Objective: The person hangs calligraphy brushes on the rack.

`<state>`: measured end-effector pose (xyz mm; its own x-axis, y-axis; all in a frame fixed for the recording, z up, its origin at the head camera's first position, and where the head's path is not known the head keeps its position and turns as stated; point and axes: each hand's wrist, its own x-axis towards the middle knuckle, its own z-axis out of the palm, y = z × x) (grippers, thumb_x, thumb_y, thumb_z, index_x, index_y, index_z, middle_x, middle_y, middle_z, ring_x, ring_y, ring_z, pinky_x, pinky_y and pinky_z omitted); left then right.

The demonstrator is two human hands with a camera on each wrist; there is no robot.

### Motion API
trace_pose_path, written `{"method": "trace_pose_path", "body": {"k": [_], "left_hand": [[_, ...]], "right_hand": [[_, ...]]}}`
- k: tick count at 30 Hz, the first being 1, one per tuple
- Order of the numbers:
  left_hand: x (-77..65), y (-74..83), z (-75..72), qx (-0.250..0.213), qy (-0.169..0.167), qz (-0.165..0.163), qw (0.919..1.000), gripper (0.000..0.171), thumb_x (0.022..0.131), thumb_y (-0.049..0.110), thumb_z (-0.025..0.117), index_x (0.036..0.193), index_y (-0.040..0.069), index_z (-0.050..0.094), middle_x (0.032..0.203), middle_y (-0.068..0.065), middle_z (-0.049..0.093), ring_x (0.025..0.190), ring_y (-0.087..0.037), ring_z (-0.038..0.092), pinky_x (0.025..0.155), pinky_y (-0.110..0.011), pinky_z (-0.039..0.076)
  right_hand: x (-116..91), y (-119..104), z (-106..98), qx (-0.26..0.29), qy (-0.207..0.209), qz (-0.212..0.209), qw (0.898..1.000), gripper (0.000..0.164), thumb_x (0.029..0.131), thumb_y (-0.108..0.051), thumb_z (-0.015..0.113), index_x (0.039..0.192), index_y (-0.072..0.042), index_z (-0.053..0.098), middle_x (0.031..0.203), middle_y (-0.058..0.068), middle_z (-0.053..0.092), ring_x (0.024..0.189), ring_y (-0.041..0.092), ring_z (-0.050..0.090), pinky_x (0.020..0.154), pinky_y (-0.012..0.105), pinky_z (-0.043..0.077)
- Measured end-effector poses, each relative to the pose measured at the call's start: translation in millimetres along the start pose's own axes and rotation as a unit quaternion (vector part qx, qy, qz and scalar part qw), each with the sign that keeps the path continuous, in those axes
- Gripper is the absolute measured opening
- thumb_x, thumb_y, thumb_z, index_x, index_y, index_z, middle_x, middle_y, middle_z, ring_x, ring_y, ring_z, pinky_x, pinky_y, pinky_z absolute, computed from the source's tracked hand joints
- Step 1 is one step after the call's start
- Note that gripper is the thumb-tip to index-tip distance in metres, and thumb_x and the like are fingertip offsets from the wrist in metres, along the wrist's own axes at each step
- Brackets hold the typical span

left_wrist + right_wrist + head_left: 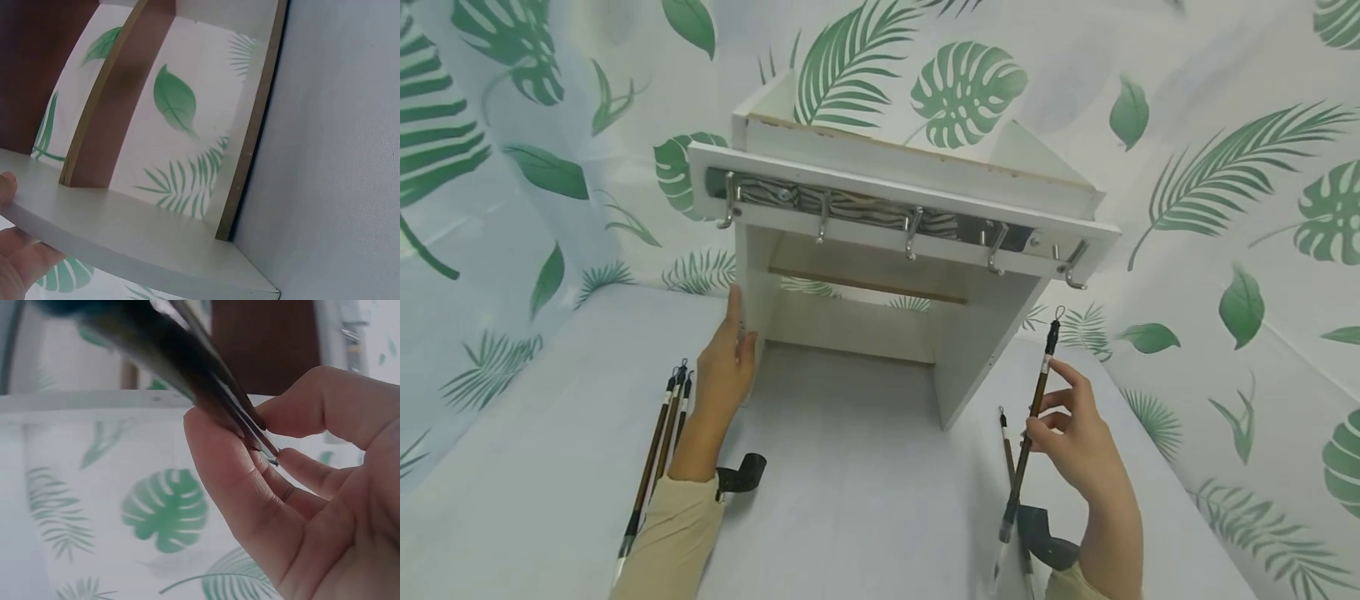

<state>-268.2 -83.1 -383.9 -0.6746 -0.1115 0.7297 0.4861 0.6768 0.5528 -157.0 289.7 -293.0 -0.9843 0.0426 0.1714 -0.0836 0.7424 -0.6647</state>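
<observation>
A white shelf unit [989, 350] stands on the table, a row of metal coat hooks [912, 232] along its upper front. My left hand [724, 367] holds the edge of its left side panel [144, 237], thumb on the inner face and fingers on the outer. In my right hand [1075, 433], a brown-handled calligraphy brush [1037, 396] is pinched between thumb and fingers. Its loop end points up and its pale tip down. The right wrist view shows the right hand [312, 506] close up, with the dark brush [181, 359] blurred.
Several more brushes [658, 442] lie left of the left forearm. Another brush [1006, 437] lies on the table behind the held one. Leaf-patterned sheeting [1210, 250] surrounds the white table [850, 500]. Black wrist mounts [743, 473] sit on both wrists.
</observation>
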Motion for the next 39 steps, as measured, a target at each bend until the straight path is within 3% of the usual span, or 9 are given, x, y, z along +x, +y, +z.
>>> {"method": "trace_pose_path", "body": {"k": [3,9,17,24,32,39], "left_hand": [[-0.6,0.0,2.6,0.0,0.003,0.009,1.0,0.064,0.091,0.007,0.053,0.146,0.008,0.019,0.133,-0.025,0.045,0.103,-0.042,0.056,0.08,-0.049,0.049],[-1.2,-1.4,1.0,-0.008,0.017,0.024,0.9995,0.065,0.089,0.004,0.054,0.145,0.007,0.02,0.132,-0.026,0.045,0.104,-0.043,0.056,0.08,-0.05,0.049],[-2.1,-3.6,-3.5,-0.014,0.003,0.005,0.9999,0.066,0.09,0.003,0.052,0.146,0.006,0.018,0.132,-0.028,0.044,0.106,-0.044,0.054,0.081,-0.052,0.048],[-1.7,-3.5,2.0,-0.02,0.007,0.015,0.9997,0.063,0.089,0.003,0.053,0.144,0.001,0.021,0.131,-0.028,0.044,0.104,-0.044,0.055,0.079,-0.052,0.049],[-2.4,-1.1,-0.7,-0.021,-0.007,-0.006,0.9997,0.063,0.091,0.004,0.051,0.145,0.003,0.019,0.131,-0.028,0.045,0.106,-0.044,0.054,0.081,-0.053,0.048],[-2.4,0.2,-0.3,-0.019,-0.008,-0.001,0.9998,0.063,0.091,0.006,0.051,0.145,0.004,0.018,0.132,-0.028,0.044,0.105,-0.044,0.055,0.079,-0.052,0.049]], "right_hand": [[-5,-1,-5,0.022,0.027,-0.013,0.999,0.08,0.084,0.005,0.052,0.145,-0.015,0.005,0.104,0.014,0.043,0.072,-0.005,0.056,0.061,0.02,0.054],[-12,-8,-7,0.053,0.069,-0.073,0.994,0.082,0.079,0.014,0.05,0.144,-0.013,0.007,0.098,0.008,0.044,0.068,-0.001,0.059,0.058,0.018,0.053],[-20,-20,-6,0.123,0.091,-0.172,0.973,0.083,0.071,0.026,0.045,0.141,-0.009,0.016,0.088,-0.003,0.048,0.062,0.003,0.059,0.055,0.016,0.052],[-24,-25,-7,0.112,0.093,-0.182,0.972,0.083,0.071,0.026,0.046,0.141,-0.009,0.018,0.088,-0.005,0.049,0.061,0.005,0.059,0.058,0.015,0.053],[-25,-26,-6,0.121,0.084,-0.205,0.968,0.083,0.069,0.027,0.045,0.141,-0.006,0.018,0.089,-0.004,0.049,0.061,0.006,0.058,0.058,0.016,0.053],[-25,-27,-5,0.099,0.091,-0.2,0.971,0.085,0.069,0.027,0.047,0.141,-0.007,0.018,0.088,-0.005,0.049,0.061,0.006,0.058,0.057,0.015,0.053]]}}
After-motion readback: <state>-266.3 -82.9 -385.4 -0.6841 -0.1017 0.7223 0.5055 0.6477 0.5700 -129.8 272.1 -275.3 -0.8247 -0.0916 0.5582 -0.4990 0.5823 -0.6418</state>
